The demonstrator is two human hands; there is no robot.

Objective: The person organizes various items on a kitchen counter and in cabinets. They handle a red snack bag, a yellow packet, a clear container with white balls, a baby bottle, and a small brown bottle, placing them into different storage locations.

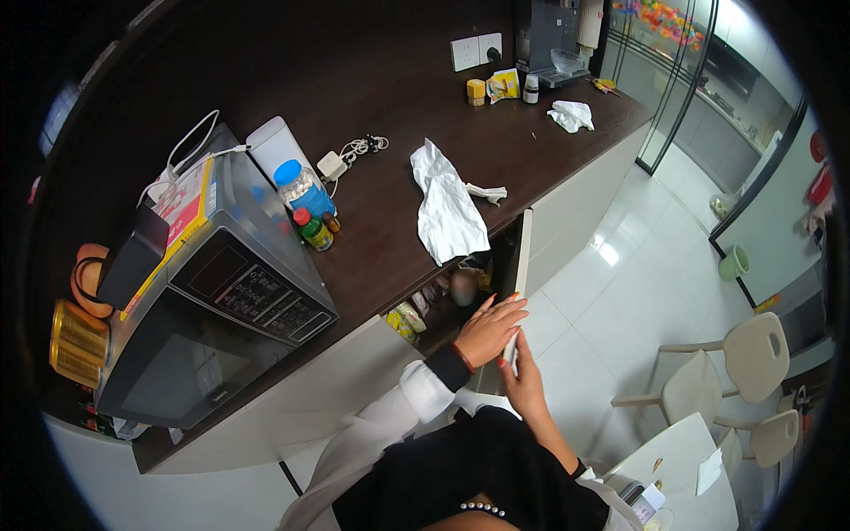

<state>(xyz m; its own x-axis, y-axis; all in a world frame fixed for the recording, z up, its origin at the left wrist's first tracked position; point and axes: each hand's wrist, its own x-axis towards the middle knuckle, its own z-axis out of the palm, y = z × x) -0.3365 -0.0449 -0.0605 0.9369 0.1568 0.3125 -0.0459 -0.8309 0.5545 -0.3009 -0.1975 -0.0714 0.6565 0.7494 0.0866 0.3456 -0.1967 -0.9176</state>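
Observation:
Below the dark wooden counter (372, 219), a light drawer or door front (524, 255) stands pulled out, with packets (405, 322) and other items inside the dark opening. My left hand (490, 328) rests palm down across the top edge of this front, fingers slightly spread. At its outer face and edge is my right hand (524, 378), thumb on one side and fingers along the other. A crumpled white cloth or paper sheet (446, 206) lies on the counter above the opening, beside a small twisted white piece (488, 193).
A microwave (252, 299) with boxes on top stands at left, near a blue-capped jar (302, 189), a green bottle (312, 230) and a white charger (332, 164). Small containers and a dark appliance (548, 33) stand at the far end. Chairs (690, 385) and a white table (684, 464) are at right.

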